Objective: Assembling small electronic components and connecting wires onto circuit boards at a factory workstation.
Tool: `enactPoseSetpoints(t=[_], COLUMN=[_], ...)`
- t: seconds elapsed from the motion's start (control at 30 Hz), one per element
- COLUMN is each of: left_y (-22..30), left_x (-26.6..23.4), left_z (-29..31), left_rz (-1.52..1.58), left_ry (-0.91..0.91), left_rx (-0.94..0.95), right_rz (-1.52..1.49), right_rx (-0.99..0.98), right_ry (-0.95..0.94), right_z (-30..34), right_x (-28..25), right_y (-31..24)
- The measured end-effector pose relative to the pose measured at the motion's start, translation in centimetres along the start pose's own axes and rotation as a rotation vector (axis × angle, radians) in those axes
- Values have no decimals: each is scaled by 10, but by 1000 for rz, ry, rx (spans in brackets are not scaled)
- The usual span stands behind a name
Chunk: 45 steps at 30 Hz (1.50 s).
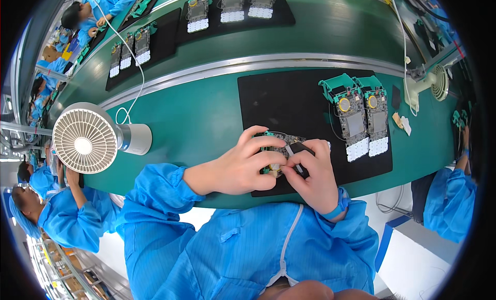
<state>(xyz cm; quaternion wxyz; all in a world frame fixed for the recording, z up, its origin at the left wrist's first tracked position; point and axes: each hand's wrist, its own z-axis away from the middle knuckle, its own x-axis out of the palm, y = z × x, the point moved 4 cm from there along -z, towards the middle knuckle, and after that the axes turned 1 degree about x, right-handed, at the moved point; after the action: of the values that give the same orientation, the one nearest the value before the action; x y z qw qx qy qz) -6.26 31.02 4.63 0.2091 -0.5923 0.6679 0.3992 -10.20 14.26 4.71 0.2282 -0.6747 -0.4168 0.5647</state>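
A grey circuit board (pixel 279 139) lies low over the near edge of a black mat (pixel 281 101), partly hidden under my fingers. My left hand (pixel 235 163) is curled over it, its fingers bent along the board and a round yellowish part (pixel 274 167) showing beneath them. From the other side my right hand (pixel 316 176) pinches a small black piece with a pale strip (pixel 298 153) against the board. Its thumb and forefinger meet the left fingertips there, so the exact contact is hidden. A wristband (pixel 338 207) circles my right wrist.
Two circuit boards with green frames (pixel 357 119) rest on the mat's right side. A white fan (pixel 85 138) stands left, and a smaller fan (pixel 438 84) right. More boards (pixel 232 5) sit across the metal rail (pixel 232 65). Co-workers in blue sit at both sides.
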Motion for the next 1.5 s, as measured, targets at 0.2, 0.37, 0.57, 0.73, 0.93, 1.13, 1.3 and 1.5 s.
enactPoseSetpoints(t=[0.2,0.37,0.57,0.73,0.93,1.13,1.3,1.5], left_y=[1,0,1,0,0,-2,-3,-3], left_x=[2,4,5,4,4,5,6,7], left_z=[1,2,1,1,3,6,7,5], left_rz=[14,-7,-12,-6,-10,36,47,71], left_ry=[-10,-21,-9,-8,12,57,71,82], left_rx=[-15,-4,-11,-14,6,14,8,8], right_rz=[-7,81,-29,-84,-62,-89,-116,85], right_rx=[-44,-98,-185,-188,-251,-222,-191,-349], right_ry=[27,55,27,80,89,83,56,7], right_z=[0,1,14,14,12,10,9,11], right_x=[1,0,-8,3,6,7,6,10], right_y=[0,-5,-11,1,1,4,5,-4])
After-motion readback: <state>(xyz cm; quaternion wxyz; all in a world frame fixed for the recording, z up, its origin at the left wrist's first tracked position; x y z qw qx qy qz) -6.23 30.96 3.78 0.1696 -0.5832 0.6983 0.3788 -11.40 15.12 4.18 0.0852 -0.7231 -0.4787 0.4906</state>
